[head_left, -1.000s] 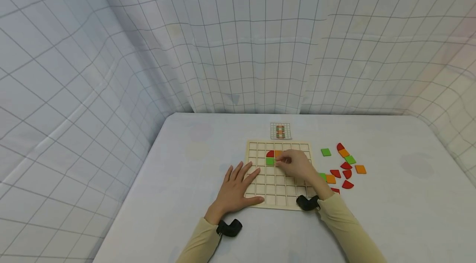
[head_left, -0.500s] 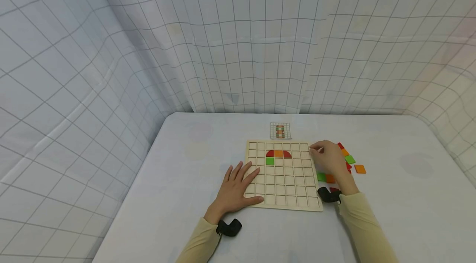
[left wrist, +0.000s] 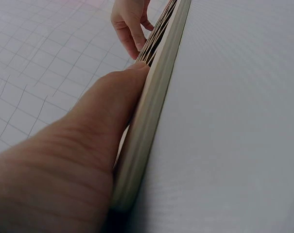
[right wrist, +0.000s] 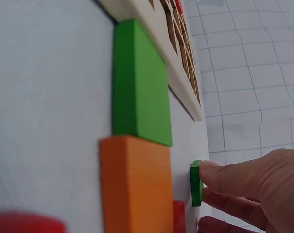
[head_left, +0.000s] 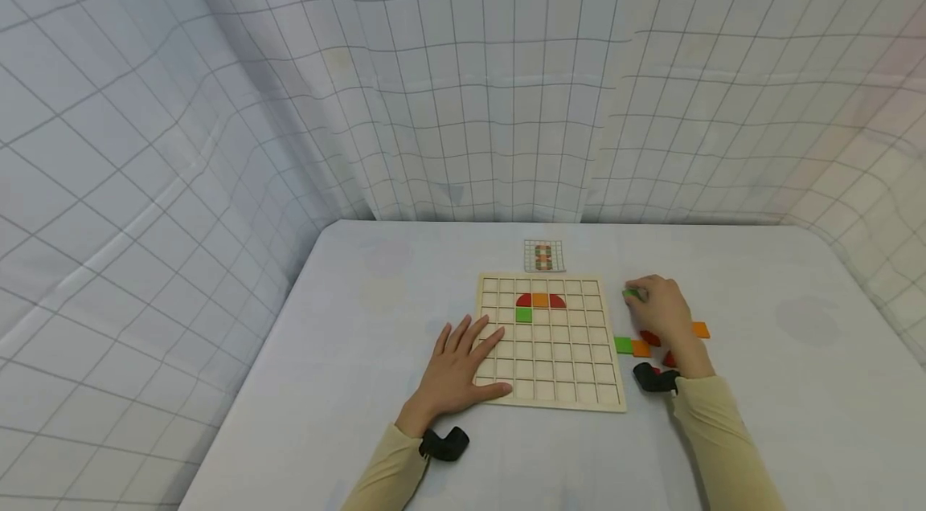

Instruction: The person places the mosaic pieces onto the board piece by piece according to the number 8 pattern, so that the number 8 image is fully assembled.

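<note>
My left hand [head_left: 456,370] lies with spread fingers on the left edge of a wooden grid board [head_left: 564,407]. Just right of the board, my right hand [head_left: 661,310] pinches a green square tile [right wrist: 195,187] between thumb and fingers, at the table surface. On the board, an orange square tile [head_left: 540,300] sits between a red quarter-round tile [head_left: 524,300] on its left and another red quarter-round tile [head_left: 557,301] on its right. Below the left red one lies a green square [head_left: 524,315]. The right hand and forearm hide part of the loose tiles.
Behind the board lies a small pattern card [head_left: 543,256]. Loose tiles by the board's right edge include a green square [head_left: 623,345] touching an orange square [head_left: 641,349], and a red quarter-round [head_left: 651,338]. Another orange square [head_left: 700,330] lies beyond the right wrist.
My right hand has left the board, where a second red quarter-round now lies right of the orange tile, and moved right to the green square. The left hand has stayed put.
</note>
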Demonstrator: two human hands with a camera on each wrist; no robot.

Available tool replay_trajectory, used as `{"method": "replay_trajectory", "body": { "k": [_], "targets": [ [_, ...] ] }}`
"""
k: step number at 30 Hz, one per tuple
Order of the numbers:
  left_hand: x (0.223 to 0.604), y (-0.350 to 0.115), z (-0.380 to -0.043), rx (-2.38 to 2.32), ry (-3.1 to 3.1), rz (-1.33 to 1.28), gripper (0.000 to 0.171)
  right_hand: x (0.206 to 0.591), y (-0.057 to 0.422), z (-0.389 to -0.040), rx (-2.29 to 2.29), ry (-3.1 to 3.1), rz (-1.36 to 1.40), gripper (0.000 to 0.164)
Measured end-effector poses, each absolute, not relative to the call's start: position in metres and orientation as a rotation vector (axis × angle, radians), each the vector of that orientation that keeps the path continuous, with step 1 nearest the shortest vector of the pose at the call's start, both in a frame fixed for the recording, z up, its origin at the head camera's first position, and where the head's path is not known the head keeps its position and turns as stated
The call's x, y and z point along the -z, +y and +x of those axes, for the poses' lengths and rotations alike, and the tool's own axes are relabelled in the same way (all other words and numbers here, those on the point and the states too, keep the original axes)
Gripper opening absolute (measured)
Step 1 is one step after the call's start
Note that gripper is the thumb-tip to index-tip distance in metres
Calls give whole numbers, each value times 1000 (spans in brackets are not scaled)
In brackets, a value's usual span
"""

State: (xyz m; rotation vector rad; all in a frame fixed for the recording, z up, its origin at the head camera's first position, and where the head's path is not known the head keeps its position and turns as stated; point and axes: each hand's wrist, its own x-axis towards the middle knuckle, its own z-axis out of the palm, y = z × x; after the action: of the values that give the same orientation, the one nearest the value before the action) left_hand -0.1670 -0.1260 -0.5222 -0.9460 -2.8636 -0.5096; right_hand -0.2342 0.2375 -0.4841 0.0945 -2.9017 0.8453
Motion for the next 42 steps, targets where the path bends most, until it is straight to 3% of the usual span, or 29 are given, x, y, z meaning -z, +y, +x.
{"method": "replay_trajectory", "body": {
  "k": [10, 25, 42],
  "targets": [
    [523, -125, -169, 523, -2812, -970, 82, 474, 244, -228, -826, -2984, 169, 29],
    [522, -126, -166, 498, -2891, -940, 82, 478, 245, -222, -945, -2901, 121, 19],
    [523, -125, -167, 472, -2893, -938, 83, 488, 225, -223, -1341, -2724, 204, 12]
  ]
}}
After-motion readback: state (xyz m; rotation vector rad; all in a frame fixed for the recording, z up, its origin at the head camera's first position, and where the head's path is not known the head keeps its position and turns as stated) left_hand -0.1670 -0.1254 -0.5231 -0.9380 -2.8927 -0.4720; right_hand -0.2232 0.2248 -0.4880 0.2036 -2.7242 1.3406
